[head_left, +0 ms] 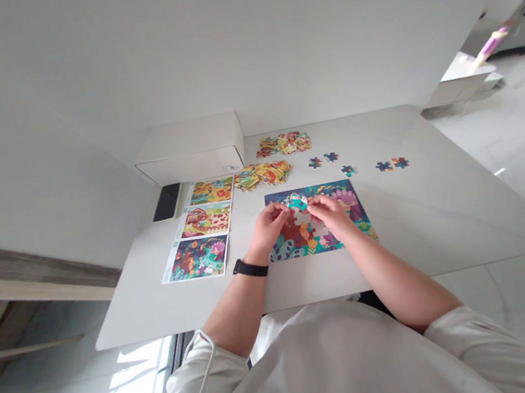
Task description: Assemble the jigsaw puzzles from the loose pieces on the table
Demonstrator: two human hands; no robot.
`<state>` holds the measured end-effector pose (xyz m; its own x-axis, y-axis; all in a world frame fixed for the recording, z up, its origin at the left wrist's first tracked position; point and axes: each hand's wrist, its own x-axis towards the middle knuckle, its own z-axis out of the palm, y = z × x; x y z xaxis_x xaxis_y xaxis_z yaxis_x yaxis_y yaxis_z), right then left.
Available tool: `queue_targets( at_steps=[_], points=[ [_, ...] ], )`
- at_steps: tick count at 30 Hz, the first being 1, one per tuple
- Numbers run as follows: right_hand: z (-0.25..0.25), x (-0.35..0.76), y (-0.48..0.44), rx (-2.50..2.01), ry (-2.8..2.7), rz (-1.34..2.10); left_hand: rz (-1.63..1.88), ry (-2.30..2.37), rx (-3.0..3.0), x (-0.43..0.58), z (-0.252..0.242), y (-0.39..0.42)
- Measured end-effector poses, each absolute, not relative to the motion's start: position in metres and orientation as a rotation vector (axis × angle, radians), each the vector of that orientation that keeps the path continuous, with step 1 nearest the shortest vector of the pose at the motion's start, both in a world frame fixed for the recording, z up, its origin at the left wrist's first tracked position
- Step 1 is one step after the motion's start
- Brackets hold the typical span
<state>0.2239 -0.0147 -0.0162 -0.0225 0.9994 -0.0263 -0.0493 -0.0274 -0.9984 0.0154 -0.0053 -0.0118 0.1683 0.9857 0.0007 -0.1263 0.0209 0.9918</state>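
Between my two hands is a teal jigsaw puzzle piece (298,204), raised over a jigsaw puzzle (343,193). My left hand (268,225) pinches its left side with thumb and fingertips. On the other side my right hand (330,213) is closed on its right edge. Under them the puzzle lies flat, mostly joined, in dark blue, teal, brown and purple. A pale gap shows in its middle, partly covered by my hands. A black band circles my left wrist.
Loose pieces (348,171) lie behind and right of the puzzle. Piles of yellow pieces (263,174) and red-green pieces (282,145) sit farther back. To the left are picture sheets (201,257), a phone (166,202) and a white box (188,150) against the wall.
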Motion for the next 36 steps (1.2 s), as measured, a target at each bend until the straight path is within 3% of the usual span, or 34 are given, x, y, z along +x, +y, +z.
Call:
queue_targets(
  at_steps=[11, 19, 27, 36],
  points=[
    [-0.02, 0.226, -0.016, -1.171, -1.317, 1.254, 1.228, 0.974, 1.078, 0.014, -0.008, -0.004],
    [-0.026, 0.241, -0.006, -1.24, -1.416, 0.885, 1.226, 0.982, 1.099, 0.012, -0.009, -0.003],
    [0.017, 0.253, -0.009, -0.97, -2.195, 0.392, 1.144, 0.974, 1.158, 0.013, -0.009, -0.004],
    [0.01, 0.266, -0.012, -0.931, -2.382, 0.241, 0.946, 0.944, 1.249, 0.017, -0.013, -0.006]
  ],
)
